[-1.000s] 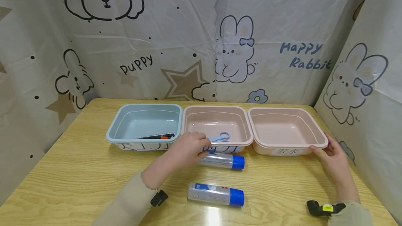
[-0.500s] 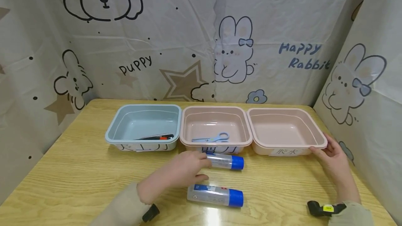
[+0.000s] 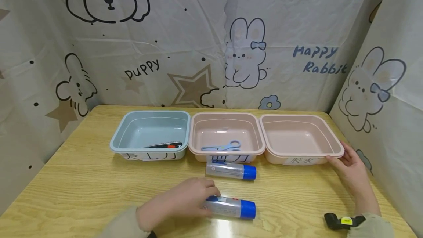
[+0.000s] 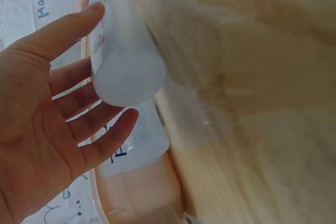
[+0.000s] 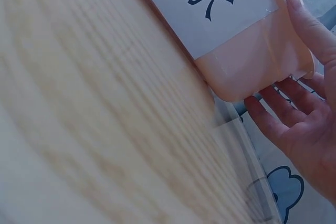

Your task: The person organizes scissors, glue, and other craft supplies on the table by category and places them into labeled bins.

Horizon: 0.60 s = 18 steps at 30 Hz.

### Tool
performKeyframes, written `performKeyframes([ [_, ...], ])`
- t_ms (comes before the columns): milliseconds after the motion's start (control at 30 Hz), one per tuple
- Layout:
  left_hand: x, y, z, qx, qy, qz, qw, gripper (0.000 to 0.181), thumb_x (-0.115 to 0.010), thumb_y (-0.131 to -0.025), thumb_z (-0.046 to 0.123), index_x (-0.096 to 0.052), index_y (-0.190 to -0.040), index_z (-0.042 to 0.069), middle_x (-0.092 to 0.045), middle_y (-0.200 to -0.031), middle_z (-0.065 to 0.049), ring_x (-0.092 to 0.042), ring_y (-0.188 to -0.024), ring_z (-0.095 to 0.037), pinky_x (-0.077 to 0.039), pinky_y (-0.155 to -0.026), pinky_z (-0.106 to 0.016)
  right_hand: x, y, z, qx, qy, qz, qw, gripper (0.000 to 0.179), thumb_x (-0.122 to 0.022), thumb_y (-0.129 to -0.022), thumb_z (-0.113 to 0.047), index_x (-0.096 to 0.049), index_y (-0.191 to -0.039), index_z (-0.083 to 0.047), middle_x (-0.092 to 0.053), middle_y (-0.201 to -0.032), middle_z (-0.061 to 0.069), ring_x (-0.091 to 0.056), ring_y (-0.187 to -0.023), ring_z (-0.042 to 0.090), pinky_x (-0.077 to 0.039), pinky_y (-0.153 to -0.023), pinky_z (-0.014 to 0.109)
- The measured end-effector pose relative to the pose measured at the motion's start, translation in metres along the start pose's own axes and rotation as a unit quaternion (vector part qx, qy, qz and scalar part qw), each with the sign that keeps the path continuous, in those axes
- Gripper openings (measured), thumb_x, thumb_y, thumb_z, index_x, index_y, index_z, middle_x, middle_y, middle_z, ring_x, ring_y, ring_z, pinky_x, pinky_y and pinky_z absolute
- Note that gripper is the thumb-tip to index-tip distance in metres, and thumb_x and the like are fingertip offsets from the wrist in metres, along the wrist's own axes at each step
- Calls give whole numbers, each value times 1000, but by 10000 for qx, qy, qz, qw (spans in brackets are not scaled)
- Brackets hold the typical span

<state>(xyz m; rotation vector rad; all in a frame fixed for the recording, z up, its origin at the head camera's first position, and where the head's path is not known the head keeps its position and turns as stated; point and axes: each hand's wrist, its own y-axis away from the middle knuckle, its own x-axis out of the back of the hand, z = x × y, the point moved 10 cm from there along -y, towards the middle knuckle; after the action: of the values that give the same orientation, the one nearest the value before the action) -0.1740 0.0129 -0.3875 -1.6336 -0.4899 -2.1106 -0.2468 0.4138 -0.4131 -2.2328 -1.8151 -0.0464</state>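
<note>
My left hand (image 3: 185,198) is at the left end of the nearer clear glue bottle (image 3: 229,207), which lies on its side with a blue cap to the right. In the left wrist view, thumb and loosely spread fingers straddle a bottle (image 4: 128,72) near its base. My right hand (image 3: 353,175) holds the front right corner of the right pink box (image 3: 297,155), thumb at the rim and fingers along the side. That box bears a paper label (image 5: 226,9). A second glue bottle (image 3: 226,170) lies just in front of the middle pink box (image 3: 228,152).
Light blue scissors (image 3: 229,145) lie in the middle box. The blue box (image 3: 148,150) on the left holds black and orange utility knives (image 3: 165,145). All boxes stand in a row near the back of the wooden table (image 3: 82,194), before a printed curtain (image 3: 185,39).
My left hand has come away from the farther glue bottle and moved toward me to the nearer one. My right hand has stayed on the right pink box.
</note>
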Motion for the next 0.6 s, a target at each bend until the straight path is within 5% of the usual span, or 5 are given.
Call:
performKeyframes([
  [267, -7, 3, -5, 130, -50, -17, 9999, 50, -74, -74, 30, -56, -119, 18, -58, -108, 7, -54, -98, -6, -46, -87, -25, 3, -2, 7, -73, 54, 36, 10000, 73, -63, -84, -8, -24, -145, -18, -44, -123, -14, -47, -96, -12, -42, -74, 3],
  [600, -8, 2, -5, 307, 141, 62, 9994, 46, -72, -76, 23, -57, -119, 16, -59, -107, 5, -54, -97, -6, -47, -83, -22, 0, 0, 1, -46, -33, 35, 10000, 72, -62, -85, -6, -24, -145, -17, -45, -122, -15, -48, -96, -12, -42, -74, 3],
])
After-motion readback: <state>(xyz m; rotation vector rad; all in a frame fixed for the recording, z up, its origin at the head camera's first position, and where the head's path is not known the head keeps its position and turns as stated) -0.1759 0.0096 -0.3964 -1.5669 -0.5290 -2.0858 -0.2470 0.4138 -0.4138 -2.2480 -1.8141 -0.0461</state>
